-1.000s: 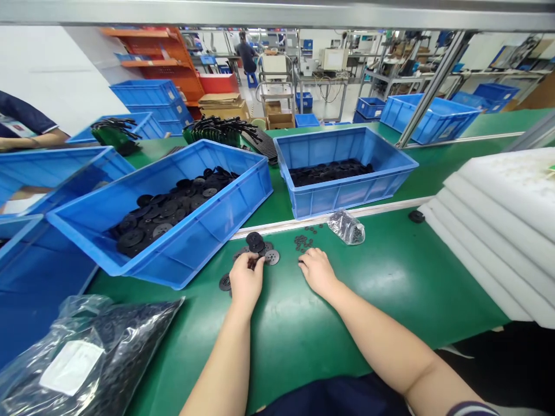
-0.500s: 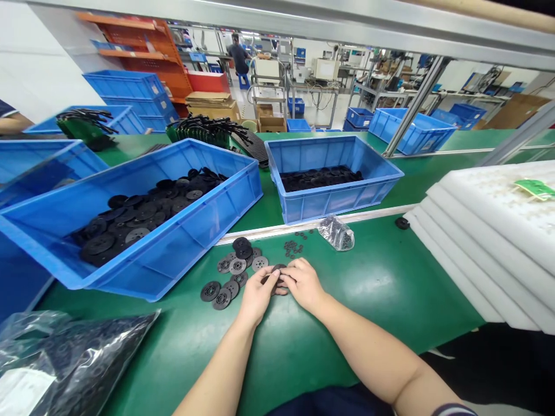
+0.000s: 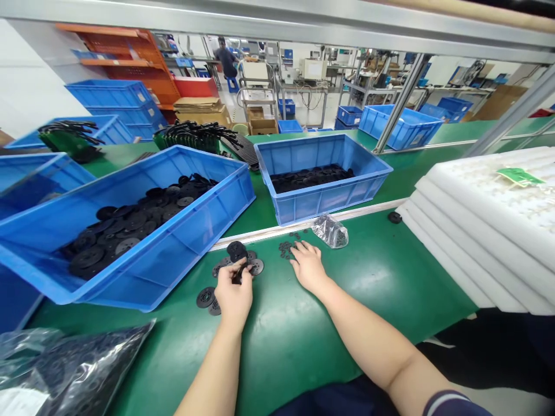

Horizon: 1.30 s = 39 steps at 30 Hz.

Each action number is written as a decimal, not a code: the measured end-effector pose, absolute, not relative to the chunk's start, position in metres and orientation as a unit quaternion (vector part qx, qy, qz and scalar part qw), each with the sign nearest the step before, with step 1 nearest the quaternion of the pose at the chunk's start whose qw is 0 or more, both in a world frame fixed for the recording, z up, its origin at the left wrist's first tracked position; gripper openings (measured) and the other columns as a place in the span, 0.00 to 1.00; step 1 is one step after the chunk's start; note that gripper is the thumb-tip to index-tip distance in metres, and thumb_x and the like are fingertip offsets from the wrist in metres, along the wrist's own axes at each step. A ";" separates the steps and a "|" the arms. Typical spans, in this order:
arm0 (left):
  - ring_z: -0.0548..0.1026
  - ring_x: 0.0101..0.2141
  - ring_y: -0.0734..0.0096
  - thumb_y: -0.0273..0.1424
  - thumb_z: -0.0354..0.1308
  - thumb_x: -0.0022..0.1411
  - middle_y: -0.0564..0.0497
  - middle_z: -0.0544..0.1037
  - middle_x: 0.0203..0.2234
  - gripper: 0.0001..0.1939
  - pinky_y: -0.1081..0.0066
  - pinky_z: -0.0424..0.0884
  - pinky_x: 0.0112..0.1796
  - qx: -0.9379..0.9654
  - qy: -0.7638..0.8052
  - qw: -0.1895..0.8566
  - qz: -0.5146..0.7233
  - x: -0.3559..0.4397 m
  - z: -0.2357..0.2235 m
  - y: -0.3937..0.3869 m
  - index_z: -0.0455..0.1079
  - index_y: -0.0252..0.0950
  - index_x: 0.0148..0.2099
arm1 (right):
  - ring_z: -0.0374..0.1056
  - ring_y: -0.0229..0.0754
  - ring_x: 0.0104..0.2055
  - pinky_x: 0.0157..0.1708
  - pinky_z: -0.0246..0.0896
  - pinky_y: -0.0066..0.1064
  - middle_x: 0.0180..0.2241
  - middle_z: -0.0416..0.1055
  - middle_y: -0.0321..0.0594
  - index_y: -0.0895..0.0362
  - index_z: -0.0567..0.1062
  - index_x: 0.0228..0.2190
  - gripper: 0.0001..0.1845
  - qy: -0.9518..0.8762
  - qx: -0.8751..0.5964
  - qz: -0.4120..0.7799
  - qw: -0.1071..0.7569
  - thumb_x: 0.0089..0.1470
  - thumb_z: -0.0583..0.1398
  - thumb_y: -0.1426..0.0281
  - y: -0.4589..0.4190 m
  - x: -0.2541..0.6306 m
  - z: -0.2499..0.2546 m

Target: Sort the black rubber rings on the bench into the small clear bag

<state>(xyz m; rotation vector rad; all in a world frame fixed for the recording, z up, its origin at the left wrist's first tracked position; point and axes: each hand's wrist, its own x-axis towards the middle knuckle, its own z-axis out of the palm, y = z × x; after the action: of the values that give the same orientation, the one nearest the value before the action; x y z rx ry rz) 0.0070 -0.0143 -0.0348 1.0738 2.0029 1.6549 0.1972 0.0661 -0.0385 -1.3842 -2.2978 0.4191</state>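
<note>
My left hand (image 3: 234,297) is shut on a black slotted disc (image 3: 240,273), pinching it between fingers and thumb. Around it on the green bench top (image 3: 277,341) lie loose black discs with metal centres, such as one (image 3: 256,266) to its right and one (image 3: 205,297) to its left. A small stack of black discs (image 3: 236,251) stands just beyond my fingers. My right hand (image 3: 309,267) rests open on the bench, its fingertips beside a scatter of small black rings (image 3: 285,249). Its palm looks empty.
A blue crate (image 3: 173,248) full of black discs stands left of my hands, and another (image 3: 323,199) sits ahead. A clear bag of small parts (image 3: 330,231) lies beyond my right hand. White foam sheets (image 3: 477,231) are stacked on the right.
My hands, together at the middle half a second ago, have moved apart. The left has drawn back holding a disc, and the right has shifted toward the small rings.
</note>
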 end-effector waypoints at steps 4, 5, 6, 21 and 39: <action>0.77 0.50 0.59 0.30 0.48 0.65 0.42 0.79 0.49 0.17 0.58 0.70 0.54 0.513 0.719 0.037 0.468 0.001 -0.037 -0.012 0.68 0.38 0.54 | 0.62 0.51 0.54 0.50 0.55 0.43 0.53 0.74 0.44 0.52 0.80 0.43 0.15 -0.833 -0.496 0.136 0.204 0.61 0.56 0.75 0.059 0.194 -0.043; 0.76 0.50 0.58 0.30 0.46 0.66 0.42 0.79 0.49 0.17 0.58 0.69 0.55 0.536 0.714 0.021 0.450 0.000 -0.038 -0.010 0.69 0.38 0.54 | 0.63 0.50 0.51 0.47 0.56 0.42 0.51 0.75 0.44 0.52 0.81 0.41 0.14 -0.831 -0.500 0.133 0.203 0.61 0.56 0.75 0.057 0.194 -0.044; 0.76 0.50 0.57 0.30 0.45 0.66 0.41 0.79 0.48 0.17 0.57 0.68 0.55 0.553 0.710 0.007 0.435 -0.001 -0.038 -0.009 0.70 0.37 0.53 | 0.63 0.50 0.50 0.46 0.56 0.42 0.49 0.75 0.44 0.52 0.81 0.39 0.13 -0.829 -0.505 0.130 0.202 0.61 0.56 0.75 0.056 0.194 -0.045; 0.74 0.40 0.48 0.49 0.55 0.64 0.37 0.71 0.44 0.25 0.60 0.71 0.33 0.580 0.798 0.010 0.163 0.012 -0.023 -0.002 0.68 0.35 0.53 | 0.63 0.47 0.45 0.43 0.59 0.38 0.41 0.72 0.43 0.51 0.82 0.38 0.09 -0.790 -0.558 0.125 0.220 0.60 0.61 0.72 0.069 0.210 -0.044; 0.72 0.22 0.73 0.46 0.63 0.59 0.53 0.75 0.23 0.29 0.73 0.68 0.24 0.345 0.512 0.561 0.551 0.033 -0.026 -0.020 0.67 0.33 0.56 | 0.65 0.44 0.45 0.46 0.57 0.38 0.39 0.74 0.42 0.54 0.79 0.39 0.06 -0.839 -0.377 0.167 0.355 0.62 0.61 0.69 0.030 0.192 -0.023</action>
<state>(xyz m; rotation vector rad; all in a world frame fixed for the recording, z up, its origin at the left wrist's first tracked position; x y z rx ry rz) 0.0329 -0.0195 -0.0257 0.8136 1.2075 1.2985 0.1924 0.0296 -0.0227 -0.9738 -2.1691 0.4327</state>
